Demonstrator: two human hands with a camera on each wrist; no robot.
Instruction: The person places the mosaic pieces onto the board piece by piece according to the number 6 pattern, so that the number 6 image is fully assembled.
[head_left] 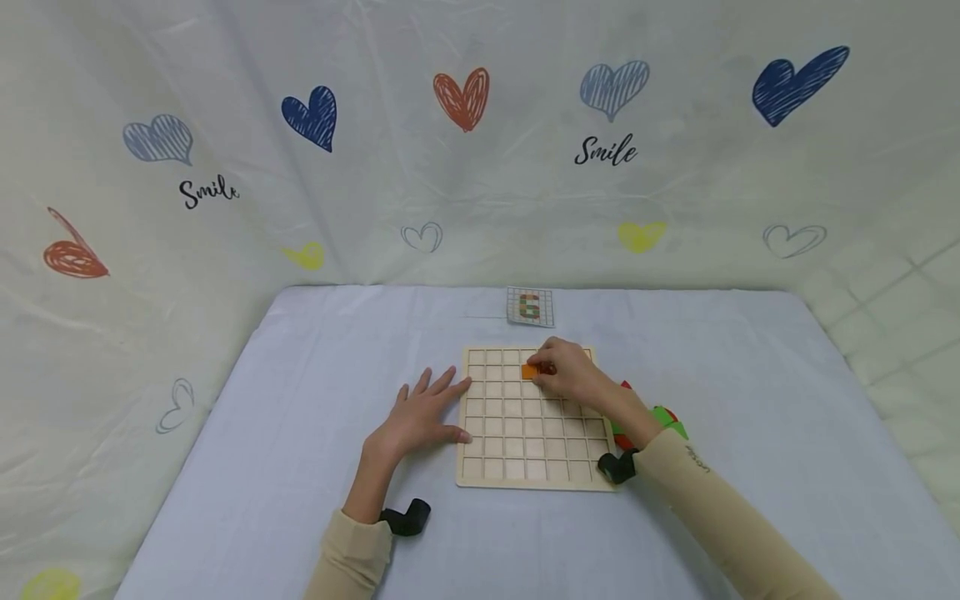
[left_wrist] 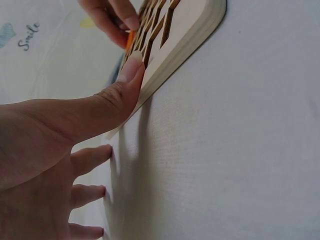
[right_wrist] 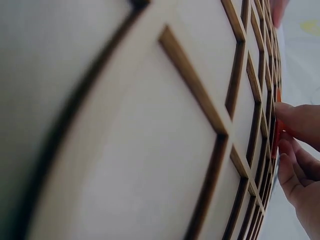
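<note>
We judge work barely begun at frame centre: an orange tile [head_left: 528,372] on the grid board [head_left: 513,427], right hand [head_left: 576,375] pinching a red piece [right_wrist: 276,132], left hand [head_left: 417,417] spread wide, loose pieces [head_left: 670,422] at centre right.

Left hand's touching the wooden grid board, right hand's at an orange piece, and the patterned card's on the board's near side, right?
Not quite: the patterned card lies beyond the wooden grid board's far edge, as the head view shows. The left hand touches the board and the right hand is at an orange piece.

Orange tile [head_left: 528,372] on pale wooden grid board [head_left: 535,450]
</note>
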